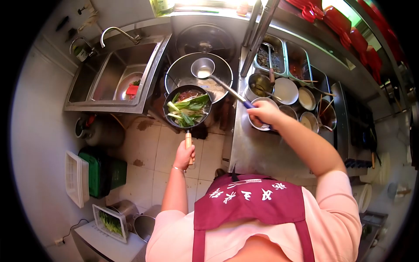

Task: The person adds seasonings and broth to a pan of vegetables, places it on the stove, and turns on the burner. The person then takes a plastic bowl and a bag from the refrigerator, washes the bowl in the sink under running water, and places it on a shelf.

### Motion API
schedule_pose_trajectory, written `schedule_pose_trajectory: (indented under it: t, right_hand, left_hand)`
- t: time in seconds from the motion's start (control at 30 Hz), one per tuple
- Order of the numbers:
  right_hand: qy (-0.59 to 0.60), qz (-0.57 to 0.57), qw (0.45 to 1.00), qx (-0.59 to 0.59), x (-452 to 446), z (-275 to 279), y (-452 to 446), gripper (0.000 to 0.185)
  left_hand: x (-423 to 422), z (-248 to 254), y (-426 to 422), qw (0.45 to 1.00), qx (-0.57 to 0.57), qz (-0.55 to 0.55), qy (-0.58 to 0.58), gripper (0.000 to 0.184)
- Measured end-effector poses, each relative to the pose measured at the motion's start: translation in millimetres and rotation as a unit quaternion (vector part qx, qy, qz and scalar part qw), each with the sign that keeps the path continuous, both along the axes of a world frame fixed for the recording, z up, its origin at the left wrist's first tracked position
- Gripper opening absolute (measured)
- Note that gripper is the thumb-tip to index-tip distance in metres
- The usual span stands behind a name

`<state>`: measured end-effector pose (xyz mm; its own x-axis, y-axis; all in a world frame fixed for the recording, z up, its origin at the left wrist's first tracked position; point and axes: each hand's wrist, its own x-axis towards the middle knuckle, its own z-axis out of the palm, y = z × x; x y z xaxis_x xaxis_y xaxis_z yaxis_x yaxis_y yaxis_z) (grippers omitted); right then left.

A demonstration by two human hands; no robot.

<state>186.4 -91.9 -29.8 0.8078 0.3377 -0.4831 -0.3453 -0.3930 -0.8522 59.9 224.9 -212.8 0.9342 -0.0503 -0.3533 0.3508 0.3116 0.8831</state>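
Note:
My left hand [185, 153] is closed round the wooden handle of a small black pan [167, 114]. Green leafy vegetables [190, 107] with white stalks lie in the pan, with something reddish behind them. My right hand [263, 112] grips the blue handle of a long metal ladle [203, 68]. The ladle's bowl holds a little pale liquid and is over a large round pot [174, 65], beyond the pan. The pan overlaps the near edge of this pot in view.
A steel counter [248, 148] on the right bears bowls [286, 91], a pot with a spoon, and food trays [298, 62]. A double sink [109, 87] with a red item is at the left. Below it are a gas cylinder [104, 131] and a green bin [98, 168].

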Motion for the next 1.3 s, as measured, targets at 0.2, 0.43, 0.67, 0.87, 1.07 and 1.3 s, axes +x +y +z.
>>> schedule_pose_trajectory:
  t: [0.2, 0.43, 0.67, 0.87, 1.07, 1.3]
  right_hand:
    - [0.053, -0.065, 0.996, 0.040, 22, -117, 76, 0.008]
    - [0.060, -0.133, 0.983, 0.110, 13, -186, 108, 0.023]
    - [-0.217, 0.034, 0.971, -0.094, 8, -204, 98, 0.052]
    - [0.055, 0.013, 0.994, 0.094, -83, -139, -41, 0.028]
    - [0.211, -0.176, 0.947, 0.165, -266, -137, -250, 0.021]
    - [0.062, -0.231, 0.858, -0.454, -515, -227, -368, 0.043]
  left_hand:
    - [-53, 43, 19, 0.999, 0.000, 0.012, 0.030, 0.026]
    - [-104, 104, 12, 0.997, 0.031, 0.038, 0.066, 0.028]
    - [-110, 151, 0, 0.995, 0.052, 0.000, 0.082, 0.032]
    - [-94, 184, -48, 0.996, 0.050, -0.074, 0.022, 0.030]
    - [-87, 205, -142, 0.985, 0.025, -0.173, -0.011, 0.033]
    - [-78, 220, -280, 0.960, -0.024, -0.275, -0.042, 0.034]
